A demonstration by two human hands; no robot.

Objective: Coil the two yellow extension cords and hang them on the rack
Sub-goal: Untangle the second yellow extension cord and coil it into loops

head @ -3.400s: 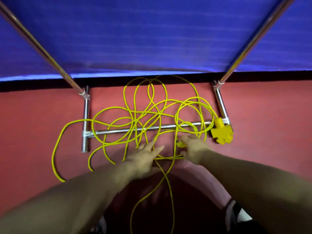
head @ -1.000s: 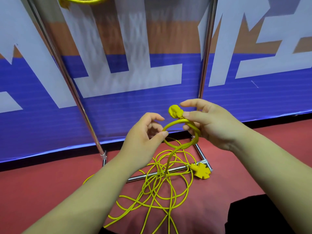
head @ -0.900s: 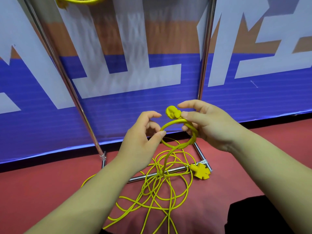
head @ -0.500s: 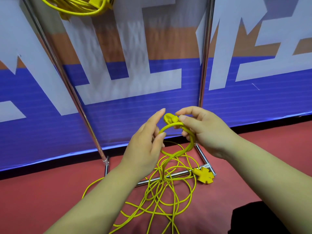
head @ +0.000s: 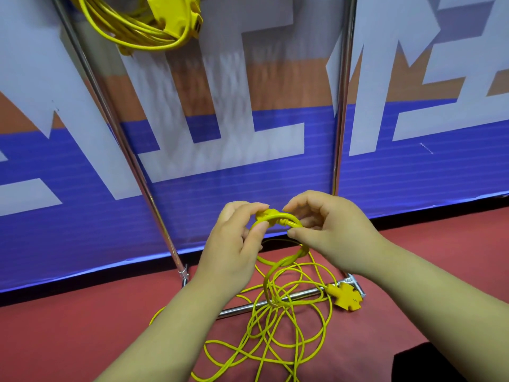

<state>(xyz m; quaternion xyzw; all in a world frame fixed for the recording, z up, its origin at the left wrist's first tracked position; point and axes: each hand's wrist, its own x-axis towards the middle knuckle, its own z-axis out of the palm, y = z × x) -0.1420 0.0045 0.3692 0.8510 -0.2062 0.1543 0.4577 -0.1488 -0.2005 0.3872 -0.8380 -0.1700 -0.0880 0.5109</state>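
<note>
Coiling of the second cord, start of the first loop. All places are given relative to the rack (head: 340, 106), a frame of bright metal tubes standing on the red floor (head: 68, 326) in front of a blue, white and orange banner (head: 413, 175).

One cord (head: 137, 31) already hangs as a finished coil at the top of the rack, near its left upright, with its socket block tucked among the turns. The other cord (head: 292, 326) lies loose and tangled on the floor across the rack's bottom bar (head: 297, 295); its cross-shaped socket block (head: 347, 296) rests at the right end of that bar.

In front of the rack, between its two uprights and above the bottom bar, both hands hold the plug end of the loose cord. The left hand (head: 234, 252) pinches the plug (head: 265, 215) between thumb and forefinger. The right hand (head: 330, 230) closes thumb and fingertips on the cord just beside the plug. Between them a single small loop (head: 286, 256) is formed, and the free length drops from it to the tangle.

Judgement: one cord is done; this one is barely begun. The next move calls for drawing more length up from the floor, laying it turn upon turn at an even size, and easing out crossings where the strands overlap the bottom bar, which may snag.
</note>
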